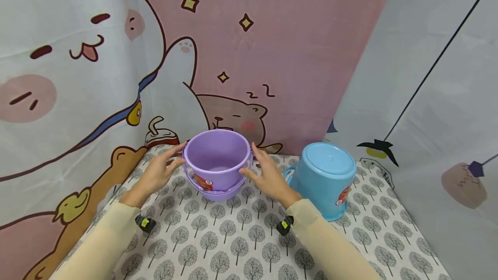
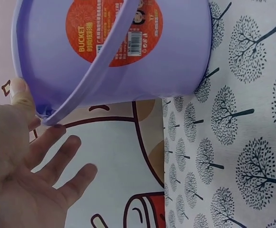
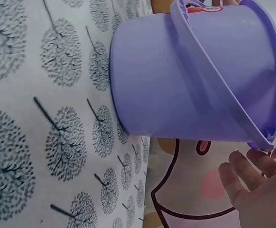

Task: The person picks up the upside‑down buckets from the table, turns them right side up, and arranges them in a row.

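Clock refs per head view, centred on purple bucket. At 8, L sleeve (image 1: pixel 103 237) w/ black wrist unit (image 1: pixel 145 223). At 9, L hand (image 1: pixel 154 176): fingers spread, relaxed, thumb at rim nr handle joint; no firm grip obs. Centre: purple bucket (image 1: pixel 230 179), upright, mouth up, standing on tree-print cloth (image 1: pixel 218 239) between both hands. Its handle (image 2: pixel 93 78) hangs down across front, lowest at 6; red-orange label (image 2: pixel 84 38), marked "BUCKET", at approx 7. At 3 to 4, R hand (image 1: pixel 272 181): fingers apart, loosely bent, thumb on rim, fingertips by handle joint; likewise no firm grip obs. R sleeve (image 1: pixel 330 243) at 5, second wrist unit (image 1: pixel 285 225) beneath it. Far R, between 3 and 4: blue bucket (image 1: pixel 317 189), inverted, base up, own handle on its 9 side. Backdrop (image 1: pixel 295 55) at 12: cartoon animals, pink/white.
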Available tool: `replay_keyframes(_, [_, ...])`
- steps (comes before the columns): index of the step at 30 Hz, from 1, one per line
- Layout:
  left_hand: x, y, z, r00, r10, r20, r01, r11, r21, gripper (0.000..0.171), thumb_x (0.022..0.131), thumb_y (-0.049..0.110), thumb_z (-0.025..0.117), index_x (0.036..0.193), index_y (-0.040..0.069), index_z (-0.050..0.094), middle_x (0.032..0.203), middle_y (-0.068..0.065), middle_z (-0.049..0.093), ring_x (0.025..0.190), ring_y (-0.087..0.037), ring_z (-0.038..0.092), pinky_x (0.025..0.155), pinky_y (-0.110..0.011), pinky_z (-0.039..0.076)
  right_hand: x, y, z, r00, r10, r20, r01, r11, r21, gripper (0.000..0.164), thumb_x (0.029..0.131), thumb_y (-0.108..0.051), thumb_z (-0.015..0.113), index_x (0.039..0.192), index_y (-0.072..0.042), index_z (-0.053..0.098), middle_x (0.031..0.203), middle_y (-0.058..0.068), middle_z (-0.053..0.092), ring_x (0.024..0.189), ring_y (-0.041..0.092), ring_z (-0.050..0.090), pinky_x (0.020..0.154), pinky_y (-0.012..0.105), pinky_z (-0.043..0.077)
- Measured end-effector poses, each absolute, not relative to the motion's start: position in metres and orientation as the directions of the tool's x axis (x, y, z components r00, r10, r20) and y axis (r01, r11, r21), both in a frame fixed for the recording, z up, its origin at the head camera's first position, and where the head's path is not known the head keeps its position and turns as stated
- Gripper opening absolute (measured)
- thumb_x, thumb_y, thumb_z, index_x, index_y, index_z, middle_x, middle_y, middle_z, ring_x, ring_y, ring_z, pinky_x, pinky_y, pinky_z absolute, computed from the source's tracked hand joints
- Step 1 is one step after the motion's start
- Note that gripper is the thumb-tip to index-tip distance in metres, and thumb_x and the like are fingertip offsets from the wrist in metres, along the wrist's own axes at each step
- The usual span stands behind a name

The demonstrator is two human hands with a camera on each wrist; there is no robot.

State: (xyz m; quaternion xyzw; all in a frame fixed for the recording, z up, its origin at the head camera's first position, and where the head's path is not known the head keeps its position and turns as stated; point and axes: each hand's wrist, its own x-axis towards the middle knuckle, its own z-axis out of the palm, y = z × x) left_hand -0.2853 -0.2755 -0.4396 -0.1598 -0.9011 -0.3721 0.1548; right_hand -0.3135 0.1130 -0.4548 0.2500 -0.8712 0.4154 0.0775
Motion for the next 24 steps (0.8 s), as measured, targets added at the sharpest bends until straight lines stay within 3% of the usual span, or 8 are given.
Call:
replay_keyframes(5, [-0.283,-0.277,-0.437,-0.889,0.167,0.427,0.418,0.68,0.603,0.063,0.118,0.02,0.07,0.177,0.009,0.049,0.169,-0.028,0.062,0.155,-0.055,0.06,0.131,-0.079,0.05,-0.306,0.124,-0.455,-0.87,-0.384,0.309,-0.482,0.533,-0.695,0.108,0.108,-0.062,0.077,0.189,-0.029,0.014,0.194,0.012,0.028,0.177,0.044,0.037,0.14,0.08,0.034])
replay_keyframes(13, [-0.268,-0.262,-0.427,-0.844,0.14,0.518,0.458,0.69,0.56,0.056,0.117,0.021,0.073,0.17,0.009,0.059,0.168,-0.026,0.064,0.154,-0.054,0.061,0.129,-0.084,0.047,-0.292,0.147,-0.448,-0.837,-0.396,0.378,-0.545,0.542,-0.64,0.098,0.113,-0.053,0.076,0.188,-0.023,0.021,0.185,0.013,0.043,0.166,0.04,0.053,0.133,0.072,0.052])
replay_keyframes(18, [-0.257,-0.243,-0.417,-0.755,0.16,0.636,0.551,0.679,0.485,0.051,0.11,0.012,0.081,0.16,0.006,0.069,0.159,-0.024,0.071,0.147,-0.049,0.068,0.126,-0.075,0.056,-0.279,0.163,-0.442,-0.804,-0.396,0.443,-0.593,0.571,-0.567,0.089,0.114,-0.046,0.077,0.186,-0.02,0.032,0.181,0.013,0.049,0.161,0.04,0.059,0.131,0.069,0.056])
replay_keyframes(24, [-0.243,-0.217,-0.404,-0.668,0.225,0.709,0.643,0.654,0.399,0.05,0.106,0.009,0.086,0.154,0.009,0.074,0.155,-0.014,0.076,0.147,-0.042,0.072,0.13,-0.063,0.058,-0.266,0.185,-0.438,-0.743,-0.382,0.549,-0.657,0.571,-0.493,0.083,0.112,-0.031,0.082,0.183,-0.021,0.04,0.17,0.013,0.059,0.155,0.037,0.062,0.13,0.068,0.056])
